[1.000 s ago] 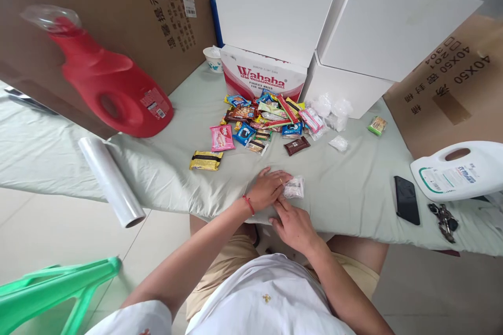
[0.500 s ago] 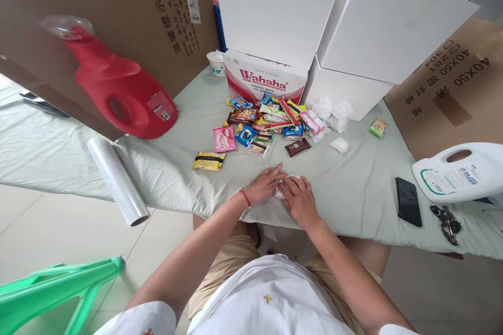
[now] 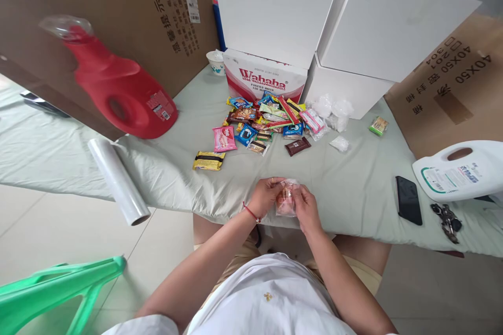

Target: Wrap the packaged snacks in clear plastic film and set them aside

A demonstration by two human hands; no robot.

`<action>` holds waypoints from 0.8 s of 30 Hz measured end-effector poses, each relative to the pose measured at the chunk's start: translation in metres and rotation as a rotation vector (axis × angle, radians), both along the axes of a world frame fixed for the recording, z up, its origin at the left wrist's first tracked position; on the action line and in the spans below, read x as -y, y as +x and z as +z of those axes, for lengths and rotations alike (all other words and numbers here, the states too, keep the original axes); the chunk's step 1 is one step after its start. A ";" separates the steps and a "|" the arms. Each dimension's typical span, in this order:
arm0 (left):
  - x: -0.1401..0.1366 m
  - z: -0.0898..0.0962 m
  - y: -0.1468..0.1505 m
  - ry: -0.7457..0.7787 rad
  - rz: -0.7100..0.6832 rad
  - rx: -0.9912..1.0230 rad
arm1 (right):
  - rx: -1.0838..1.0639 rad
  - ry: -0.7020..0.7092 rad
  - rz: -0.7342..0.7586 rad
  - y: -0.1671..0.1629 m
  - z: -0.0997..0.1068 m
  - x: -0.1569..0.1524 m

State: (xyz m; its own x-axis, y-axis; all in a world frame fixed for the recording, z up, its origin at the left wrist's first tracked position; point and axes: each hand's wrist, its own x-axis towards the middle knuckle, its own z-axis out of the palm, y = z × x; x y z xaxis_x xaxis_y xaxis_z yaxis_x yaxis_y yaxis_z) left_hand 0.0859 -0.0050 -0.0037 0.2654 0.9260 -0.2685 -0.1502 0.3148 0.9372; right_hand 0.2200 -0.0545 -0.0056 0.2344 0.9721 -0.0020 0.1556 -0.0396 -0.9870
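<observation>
Between both hands is a small clear plastic bag (image 3: pixel 286 204) with something pinkish-brown inside; its exact contents are hard to make out. My left hand (image 3: pixel 267 196) is closed on the bag's upper left edge, a red string bracelet at the wrist. My right hand (image 3: pixel 307 208) pinches its right edge. The bag is held up near the table's front edge. Beyond the hands lies a heap of wrapped snacks (image 3: pixel 271 118). Closest to me are a dark brown snack packet (image 3: pixel 297 146), a yellow packet (image 3: pixel 209 160), a pink packet (image 3: pixel 224 138) and a crumpled clear bag (image 3: pixel 340 143).
Behind the snacks stand a Wahaha carton (image 3: pixel 265 78) and white boxes (image 3: pixel 353 89). A red jug (image 3: pixel 121 89) and a plastic film roll (image 3: pixel 118 180) are on the left. To the right are a phone (image 3: pixel 408 200), keys (image 3: pixel 447 222) and a white jug (image 3: pixel 459 170).
The bag has been lifted off the cloth and brought slightly toward me. Both hands went from lying flat over it to gripping its edges, so its contents now show.
</observation>
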 end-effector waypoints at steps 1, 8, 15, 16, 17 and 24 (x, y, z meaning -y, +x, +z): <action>0.001 0.000 0.002 0.009 0.011 -0.023 | 0.069 0.028 -0.020 0.002 -0.002 0.001; 0.005 0.012 0.001 -0.009 0.016 -0.007 | 0.213 0.107 -0.054 0.013 0.003 0.000; 0.003 0.005 0.002 -0.068 0.031 0.016 | 0.060 0.024 0.000 0.015 0.000 0.004; 0.004 0.004 0.003 -0.063 0.046 0.009 | -0.003 -0.001 -0.006 0.016 -0.001 0.004; 0.005 0.003 0.005 -0.058 0.058 0.002 | -0.060 -0.022 -0.005 0.018 -0.001 0.004; 0.009 0.008 0.015 -0.053 -0.102 0.010 | 0.267 0.035 -0.020 0.043 0.011 0.009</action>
